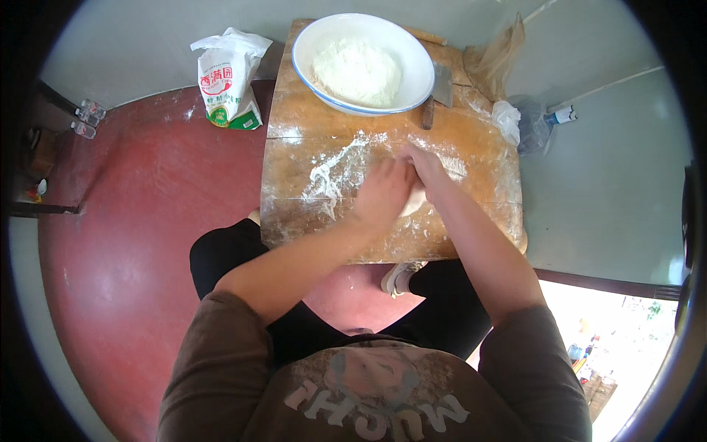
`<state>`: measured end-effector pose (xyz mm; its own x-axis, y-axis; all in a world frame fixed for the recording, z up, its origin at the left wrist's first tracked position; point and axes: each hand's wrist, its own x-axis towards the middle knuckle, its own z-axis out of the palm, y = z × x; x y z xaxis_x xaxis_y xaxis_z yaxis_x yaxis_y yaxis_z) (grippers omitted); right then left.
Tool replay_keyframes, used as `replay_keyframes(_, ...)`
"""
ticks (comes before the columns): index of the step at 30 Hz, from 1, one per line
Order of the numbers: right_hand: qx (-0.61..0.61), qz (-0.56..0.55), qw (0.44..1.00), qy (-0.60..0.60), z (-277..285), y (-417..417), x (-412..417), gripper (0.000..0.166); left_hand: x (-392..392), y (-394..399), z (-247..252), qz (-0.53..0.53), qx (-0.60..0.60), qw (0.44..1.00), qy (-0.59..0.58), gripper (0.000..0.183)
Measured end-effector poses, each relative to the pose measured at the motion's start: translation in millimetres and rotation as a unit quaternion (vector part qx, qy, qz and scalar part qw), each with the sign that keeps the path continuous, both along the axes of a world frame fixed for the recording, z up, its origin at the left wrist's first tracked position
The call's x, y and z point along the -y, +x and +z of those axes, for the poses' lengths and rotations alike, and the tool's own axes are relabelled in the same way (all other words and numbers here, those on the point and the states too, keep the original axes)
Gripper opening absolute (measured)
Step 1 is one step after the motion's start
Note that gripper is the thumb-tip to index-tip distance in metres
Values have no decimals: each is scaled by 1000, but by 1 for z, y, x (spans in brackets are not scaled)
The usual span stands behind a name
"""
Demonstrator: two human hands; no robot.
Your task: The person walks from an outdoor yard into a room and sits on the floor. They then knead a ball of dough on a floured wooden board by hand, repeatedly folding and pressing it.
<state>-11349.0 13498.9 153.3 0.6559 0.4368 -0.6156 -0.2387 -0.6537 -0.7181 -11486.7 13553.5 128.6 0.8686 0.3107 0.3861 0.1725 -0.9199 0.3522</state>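
Note:
Near the middle of the floured wooden board (pixel 309 215), a piece of pale dough (pixel 414 201) lies partly hidden under both my hands. My left hand (pixel 386 182), somewhat blurred, rests on the dough from the left side. My right hand (pixel 422 163) is against it from the right, and the two hands meet at the fingers. How far the fingers close around the dough cannot be told. White flour streaks (pixel 328 179) mark the board left of my hands. Above them stands a white enamel basin (pixel 309 83) with a blue rim, holding a heap of white flour (pixel 359 72).
Right of the basin lies a cleaver (pixel 442 85), its dark handle (pixel 427 113) towards me. A wooden stick (pixel 425 36) lies behind the basin. Crumpled plastic bags (pixel 505 121) sit at the board's right edge. A flour sack (pixel 226 83) stands on the red floor (pixel 138 204) at left.

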Motion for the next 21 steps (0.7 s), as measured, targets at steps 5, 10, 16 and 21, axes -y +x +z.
replay_keyframes(5,383,39,923,-10,-22,-44,61,16,37,-34,34,-7,7,979,-202,70)
replay_keyframes(10,555,123,822,-23,-29,-68,49,13,27,-45,-1,96,-106,951,-275,71)
replay_keyframes(16,535,144,826,-104,-38,-32,0,22,-1,-13,-17,153,-107,918,-351,58)
replay_keyframes(21,503,126,845,-133,-43,0,-34,26,-26,4,-30,159,-58,909,-382,49)
